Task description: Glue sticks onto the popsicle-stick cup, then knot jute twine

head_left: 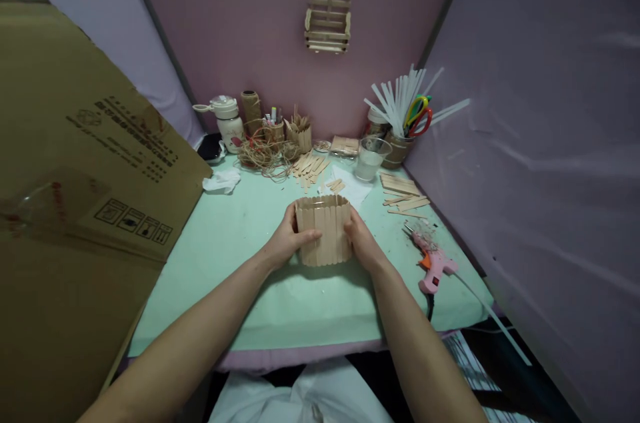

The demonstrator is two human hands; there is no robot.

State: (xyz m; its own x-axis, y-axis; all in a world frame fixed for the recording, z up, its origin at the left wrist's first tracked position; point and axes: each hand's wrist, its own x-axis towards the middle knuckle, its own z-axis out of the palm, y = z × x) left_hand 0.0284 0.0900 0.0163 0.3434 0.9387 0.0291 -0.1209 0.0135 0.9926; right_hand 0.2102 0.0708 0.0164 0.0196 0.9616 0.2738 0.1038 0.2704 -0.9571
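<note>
A container covered in upright popsicle sticks [325, 233] is held between my two hands over the middle of the table. Its rim is uneven, and a clear, shiny edge shows inside the opening. My left hand [293, 236] grips its left side, with the thumb lying across the front sticks. On the opposite side my right hand [363, 240] holds it, thumb at the front right edge. The fingers behind the container are hidden. To the right lies a pink glue gun [435, 266] with a glue stick trailing from its rear.
Loose popsicle sticks [403, 193] lie at right, others [311, 166] farther back. Behind stand a clear plastic cup [371, 160], a pot of glue sticks and scissors [397, 150], tangled twine [267, 155] and a white bottle [229, 123]. A large cardboard box [90, 210] borders the left.
</note>
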